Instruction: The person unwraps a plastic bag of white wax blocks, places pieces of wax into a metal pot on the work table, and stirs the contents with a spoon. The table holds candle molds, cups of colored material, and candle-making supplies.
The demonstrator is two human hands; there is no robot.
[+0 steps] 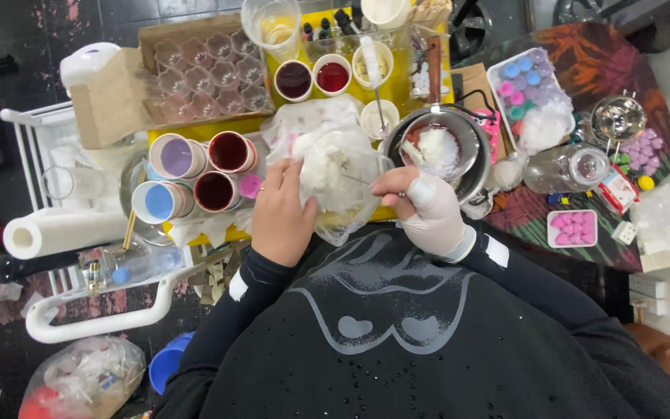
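Left hand [279,221], bare, grips the side of a clear plastic bag [335,174] of white flakes. Its fingers are curled and pressed into the film near the mouth. The bag sits at the near edge of the yellow surface [397,81], right in front of the person.

Right hand [426,211], in a white glove, has its fingers pinched on the thin handle of a utensil [357,180]. The tip is buried in the flakes; can't tell spoon or stick.

Just right of the bag: metal saucepan [437,147] with a wooden handle, white flakes already heaped inside over something reddish.

To do this well, I'd judge: keep the bag mouth held wide and upright with the left hand, so the film doesn't fold over the utensil. Lift small loads. Carry them low and straight across the short gap to the pan; the flakes look light and would scatter easily.

Cups of dark red liquid [226,151] stand close by the left wrist. Keep that elbow tucked in.
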